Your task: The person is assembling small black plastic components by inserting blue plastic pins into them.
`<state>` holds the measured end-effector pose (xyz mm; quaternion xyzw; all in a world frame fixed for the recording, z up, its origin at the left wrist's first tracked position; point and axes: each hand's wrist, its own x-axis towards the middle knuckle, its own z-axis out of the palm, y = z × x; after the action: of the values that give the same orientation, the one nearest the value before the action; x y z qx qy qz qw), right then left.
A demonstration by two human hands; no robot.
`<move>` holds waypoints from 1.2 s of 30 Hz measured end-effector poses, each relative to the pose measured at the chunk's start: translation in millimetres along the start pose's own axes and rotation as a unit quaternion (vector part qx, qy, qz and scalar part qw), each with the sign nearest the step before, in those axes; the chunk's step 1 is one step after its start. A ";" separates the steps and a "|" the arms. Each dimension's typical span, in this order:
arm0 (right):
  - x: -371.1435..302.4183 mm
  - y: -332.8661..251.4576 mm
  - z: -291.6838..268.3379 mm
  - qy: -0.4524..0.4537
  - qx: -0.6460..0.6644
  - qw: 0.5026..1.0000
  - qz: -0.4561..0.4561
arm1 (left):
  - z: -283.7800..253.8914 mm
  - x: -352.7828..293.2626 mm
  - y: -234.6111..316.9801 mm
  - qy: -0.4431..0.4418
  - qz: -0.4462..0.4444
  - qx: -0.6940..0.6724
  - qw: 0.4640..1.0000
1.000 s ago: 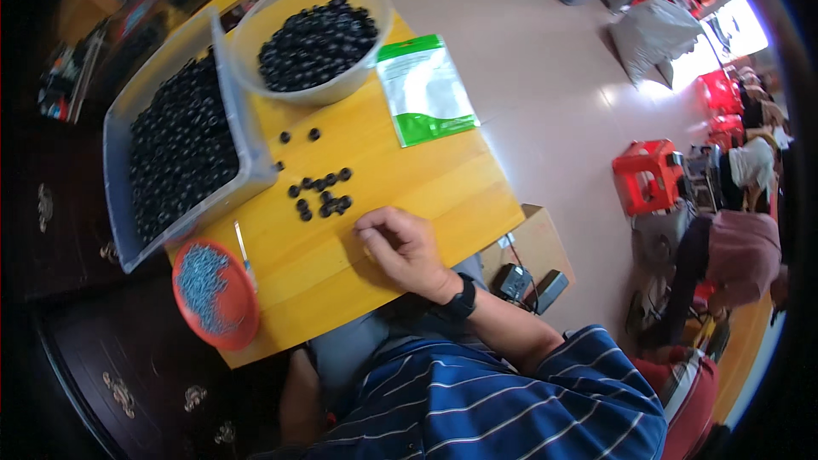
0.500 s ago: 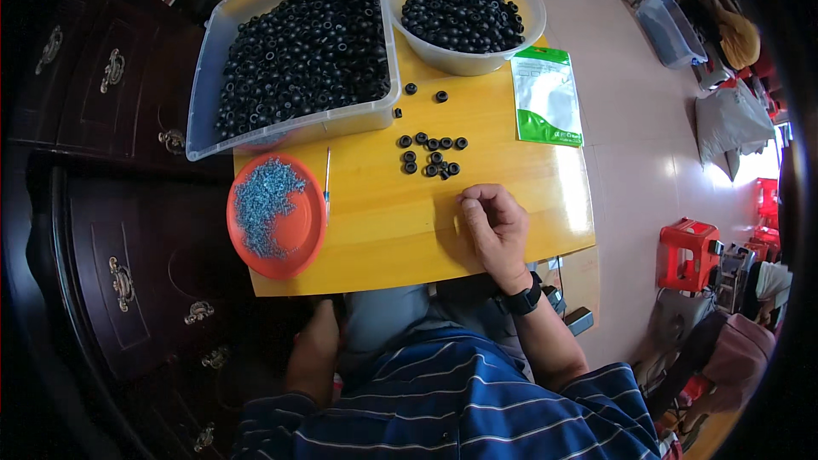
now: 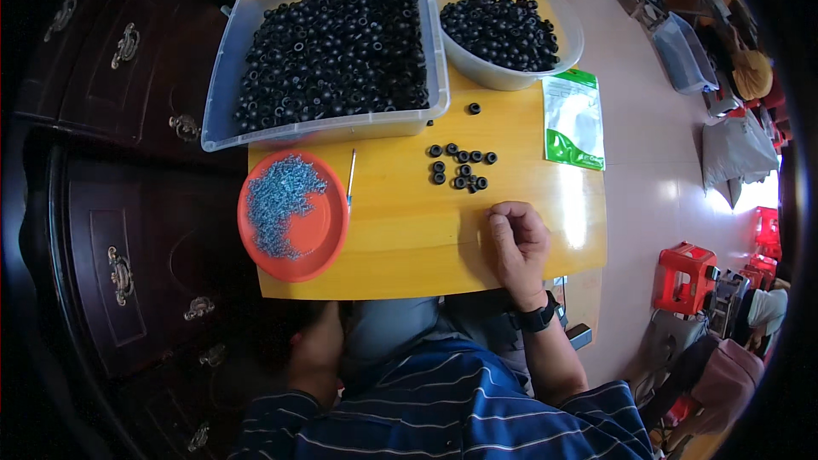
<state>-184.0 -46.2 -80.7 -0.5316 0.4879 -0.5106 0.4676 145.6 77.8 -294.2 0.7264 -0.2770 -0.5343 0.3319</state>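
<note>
My right hand (image 3: 521, 247) is over the near right part of the yellow table (image 3: 400, 247), thumb and forefinger pressed together. Whatever lies between those fingertips is too small to make out. Just beyond it sits a loose cluster of black ring-shaped pieces (image 3: 463, 170) with open centres, and one more black ring (image 3: 475, 108) stands apart, farther back. My left forearm (image 3: 319, 349) runs down at the table's near edge; the hand itself is hidden below the tabletop. Left of centre, a red-orange plate (image 3: 319, 255) holds many small silvery-blue pieces (image 3: 285, 196), with a slim pen-like tool (image 3: 351, 175) beside it.
A large clear tub (image 3: 223, 102) full of black rings takes up the back left. Next to it stands a round clear bowl (image 3: 503, 78) of similar pieces. A green-and-white pouch (image 3: 573, 119) lies at the right edge. Dark drawers (image 3: 119, 273) flank the left; a red stool (image 3: 684, 277) stands on the floor.
The whole view has shifted, so the table and its contents appear farther right and slightly lower. One loose ring beside the tub no longer shows. My right hand keeps its pinch.
</note>
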 end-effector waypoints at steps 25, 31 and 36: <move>49.1 -19.5 1.9 -0.009 -0.262 0.962 -0.070 | -110.9 -175.8 67.3 0.261 0.197 0.058 0.943; 50.3 -15.0 6.6 -0.025 -0.326 0.940 -0.100 | -89.6 -189.7 231.0 0.283 0.384 0.281 0.833; 51.2 -13.5 4.1 -0.032 -0.349 0.929 -0.121 | -69.4 -139.7 251.9 0.145 0.425 0.408 0.795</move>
<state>-179.2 -96.1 -63.0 -0.7319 0.5523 -0.3438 0.2025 161.7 38.8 -0.9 0.6728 -0.6986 -0.0648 0.2347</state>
